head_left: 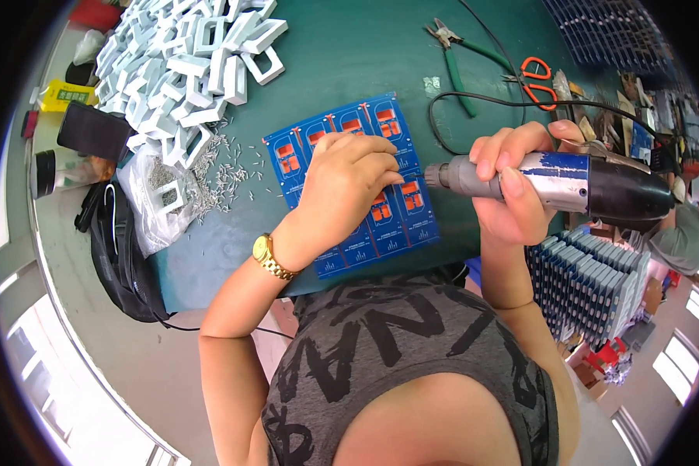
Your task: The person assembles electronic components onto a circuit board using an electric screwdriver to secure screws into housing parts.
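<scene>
**Electric screwdriver (571, 190) at the right edge of a blue circuit panel (392, 233)**

Blue circuit panel with orange components (413, 199), flat on the green counter (349, 46) directly in front of the torso (396, 334); upper middle hidden beneath the left hand (349, 175). Left grip half curled, palm down, fingertips close together near the screwdriver's nose; cannot tell contents, if any, under the fingers. Gold wristwatch (262, 248) on the same arm. Right hand (516, 179) in a closed grip around the electric screwdriver, held nearly level, nose pointing left, just beside the left fingertips; cannot tell contact of its tip with the panel.

Surroundings, left: heap of pale frames (186, 66) at upper left; loose screws (225, 179) scattered between heap and panel; clear plastic bag (159, 227) of screws just below the heap; dark flat slab (93, 130), black-lidded jar (81, 171) and black bag (116, 256) near the counter's rim. Surroundings, right: green-handled cutters (453, 74) and orange-handled scissors (537, 76) beyond the screwdriver; black cord (489, 99) looped between cutters and right hand, in the way across the scissors' lower handle. Stacked boards (590, 279) below the right hand, beside the forearm.
</scene>
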`<state>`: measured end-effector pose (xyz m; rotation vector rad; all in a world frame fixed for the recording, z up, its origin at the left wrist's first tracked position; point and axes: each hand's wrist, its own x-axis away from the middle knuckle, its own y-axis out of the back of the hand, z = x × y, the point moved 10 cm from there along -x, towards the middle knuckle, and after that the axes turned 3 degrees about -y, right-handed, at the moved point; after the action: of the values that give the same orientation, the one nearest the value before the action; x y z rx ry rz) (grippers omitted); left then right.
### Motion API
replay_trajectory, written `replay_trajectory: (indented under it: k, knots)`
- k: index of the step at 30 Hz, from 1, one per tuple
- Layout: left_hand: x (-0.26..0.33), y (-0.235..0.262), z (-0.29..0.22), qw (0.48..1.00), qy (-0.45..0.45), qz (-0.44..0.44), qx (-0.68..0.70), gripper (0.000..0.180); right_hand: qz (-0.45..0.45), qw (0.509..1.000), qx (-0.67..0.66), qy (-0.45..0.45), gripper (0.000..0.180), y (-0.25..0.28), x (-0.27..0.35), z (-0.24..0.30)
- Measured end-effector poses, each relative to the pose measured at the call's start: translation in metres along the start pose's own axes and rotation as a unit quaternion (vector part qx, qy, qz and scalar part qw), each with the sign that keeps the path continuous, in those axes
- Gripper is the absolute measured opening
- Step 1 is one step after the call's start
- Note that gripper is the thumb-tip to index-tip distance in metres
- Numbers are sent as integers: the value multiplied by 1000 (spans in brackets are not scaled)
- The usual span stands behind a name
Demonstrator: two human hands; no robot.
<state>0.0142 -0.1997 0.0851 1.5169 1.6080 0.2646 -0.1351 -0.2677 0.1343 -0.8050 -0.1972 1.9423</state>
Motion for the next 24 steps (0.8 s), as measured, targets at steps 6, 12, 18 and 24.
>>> replay_trajectory:
  k: [6,12,18,24]
  knots:
    - [-4,-15,-4,999,-14,37,-25,14,-10,1000,-1,3,60,5,4,-1]
    - [-3,-15,-3,999,-9,33,-35,14,10,999,34,12,60,-4,6,0]
    - [-2,-14,-2,999,-14,23,-18,13,39,999,27,-15,58,-11,9,1]
    - [0,-13,5,1000,0,26,12,12,55,997,3,-53,53,-18,9,-1]
